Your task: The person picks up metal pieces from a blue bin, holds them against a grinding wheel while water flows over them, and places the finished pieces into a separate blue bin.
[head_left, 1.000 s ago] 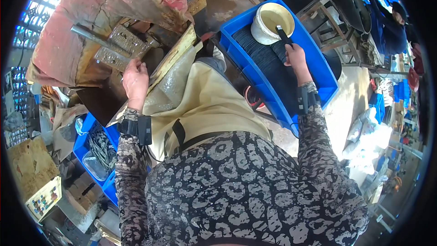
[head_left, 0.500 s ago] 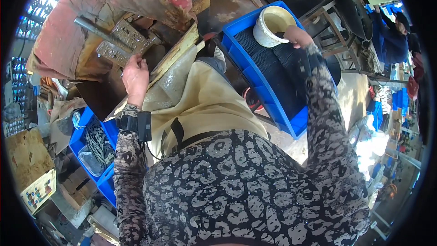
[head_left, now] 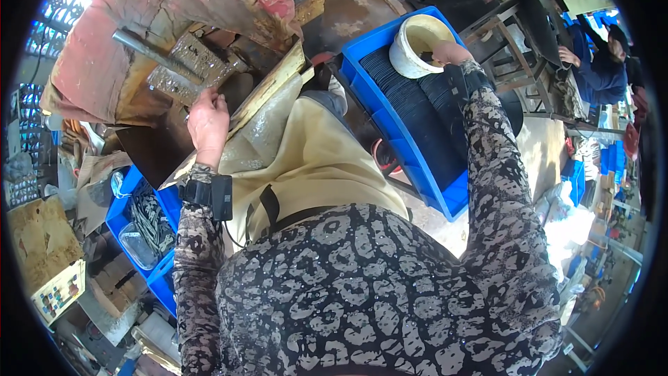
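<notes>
I have the right hand at the mouth of a bucket, set in the far end of a right-side crate beside stacked pieces. My left hand sits before a bar, left of a board; nearer, at left, a second crate holds strips.

Spotty top and cream apron.
The top, at 6 o'clock, is black with grey blotchy rings, like leopard spots, and tiny shiny dots. Its long sleeves match: the left sleeve is at 8 o'clock, the right sleeve at 3 o'clock. The big apron is wrinkly, with a black strap on its 8 o'clock side. The left wrist, near 9 o'clock, wears a black band with a dark box and a thin black cable. The right wrist, at 2 o'clock, wears a dark band too.
</notes>
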A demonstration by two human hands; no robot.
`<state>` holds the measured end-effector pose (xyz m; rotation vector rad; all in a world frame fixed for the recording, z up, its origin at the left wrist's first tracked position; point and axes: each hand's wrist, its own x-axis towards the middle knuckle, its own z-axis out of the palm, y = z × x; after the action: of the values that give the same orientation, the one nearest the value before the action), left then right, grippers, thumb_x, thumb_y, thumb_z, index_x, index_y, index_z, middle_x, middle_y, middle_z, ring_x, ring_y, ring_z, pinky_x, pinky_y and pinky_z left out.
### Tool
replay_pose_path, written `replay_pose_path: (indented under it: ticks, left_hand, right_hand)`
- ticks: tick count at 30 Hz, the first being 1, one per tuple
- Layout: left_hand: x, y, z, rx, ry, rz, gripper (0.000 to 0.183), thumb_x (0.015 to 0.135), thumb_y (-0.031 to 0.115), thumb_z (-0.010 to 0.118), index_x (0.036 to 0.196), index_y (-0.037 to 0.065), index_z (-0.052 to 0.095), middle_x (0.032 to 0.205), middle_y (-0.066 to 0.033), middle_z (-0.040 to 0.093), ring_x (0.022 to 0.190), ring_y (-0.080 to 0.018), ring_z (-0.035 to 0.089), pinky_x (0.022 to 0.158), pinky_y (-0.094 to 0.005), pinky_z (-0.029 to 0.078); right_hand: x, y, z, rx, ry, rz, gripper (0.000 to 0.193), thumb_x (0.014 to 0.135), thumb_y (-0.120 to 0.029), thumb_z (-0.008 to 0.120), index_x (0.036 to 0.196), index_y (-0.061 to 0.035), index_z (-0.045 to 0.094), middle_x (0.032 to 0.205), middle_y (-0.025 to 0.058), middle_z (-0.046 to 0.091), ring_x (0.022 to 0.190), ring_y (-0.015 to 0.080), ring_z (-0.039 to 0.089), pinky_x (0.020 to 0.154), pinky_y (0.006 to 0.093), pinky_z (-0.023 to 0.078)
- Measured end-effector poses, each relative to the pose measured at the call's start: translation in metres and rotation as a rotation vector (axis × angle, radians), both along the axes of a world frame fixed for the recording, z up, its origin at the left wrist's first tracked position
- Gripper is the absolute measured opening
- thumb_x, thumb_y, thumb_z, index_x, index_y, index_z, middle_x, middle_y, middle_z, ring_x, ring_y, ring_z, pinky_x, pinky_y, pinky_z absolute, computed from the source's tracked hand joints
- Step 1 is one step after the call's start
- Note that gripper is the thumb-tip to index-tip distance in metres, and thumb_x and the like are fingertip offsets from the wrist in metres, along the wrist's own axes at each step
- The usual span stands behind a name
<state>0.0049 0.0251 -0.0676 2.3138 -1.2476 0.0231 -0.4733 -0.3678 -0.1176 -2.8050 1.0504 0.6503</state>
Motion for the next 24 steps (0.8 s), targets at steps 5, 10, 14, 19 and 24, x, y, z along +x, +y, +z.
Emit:
replay_pose_path:
  ticks: [5,10,14,19,24]
  left_hand:
    - [0.002,0.003,0.0,0.029,0.023,0.035,0.023,0.088,0.019,0.06,0.108,0.009,0.065,0.093,-0.0118,0.071,0.083,-0.0286,0.068,0.074,-0.0373,0.052]
    - [-0.001,0.005,0.005,-0.012,0.048,0.015,0.024,0.088,0.019,0.06,0.108,0.008,0.065,0.094,-0.013,0.07,0.085,-0.0292,0.067,0.076,-0.0374,0.052]
    - [0.0,0.003,0.001,-0.014,0.059,-0.008,0.024,0.088,0.019,0.06,0.108,0.007,0.065,0.095,-0.0132,0.07,0.086,-0.0295,0.067,0.076,-0.0374,0.052]
    - [-0.002,-0.001,0.003,-0.017,0.068,-0.031,0.023,0.088,0.018,0.06,0.108,0.007,0.065,0.095,-0.0132,0.07,0.087,-0.0295,0.067,0.076,-0.0373,0.052]
    - [0.001,0.003,0.003,-0.012,0.049,-0.02,0.024,0.089,0.02,0.06,0.109,0.007,0.065,0.096,-0.013,0.07,0.088,-0.0297,0.067,0.076,-0.0375,0.052]
  right_hand:
    - [0.011,0.054,0.046,0.24,-0.466,-0.545,0.024,0.087,-0.02,0.057,0.072,-0.0008,0.061,0.06,0.0082,0.057,0.051,0.0204,0.058,0.042,0.033,0.042]
    - [0.003,0.139,0.068,0.366,-0.871,-1.182,0.025,0.093,-0.025,0.054,0.077,-0.0061,0.056,0.058,0.0002,0.045,0.043,0.0124,0.044,0.037,0.0272,0.034]
    - [-0.001,0.23,0.037,0.573,-1.605,-1.503,0.019,0.096,-0.026,0.053,0.092,-0.0079,0.054,0.07,-0.0001,0.048,0.054,0.0114,0.045,0.046,0.0262,0.038]
    - [0.0,0.248,-0.023,0.989,-1.843,-1.96,0.017,0.099,-0.018,0.045,0.086,-0.0076,0.05,0.068,0.0018,0.047,0.055,0.0125,0.044,0.05,0.0275,0.038]
    - [0.03,0.21,-0.053,0.84,-1.505,-2.06,0.02,0.098,-0.018,0.044,0.081,-0.0078,0.047,0.062,0.0043,0.045,0.053,0.017,0.045,0.047,0.0321,0.04]
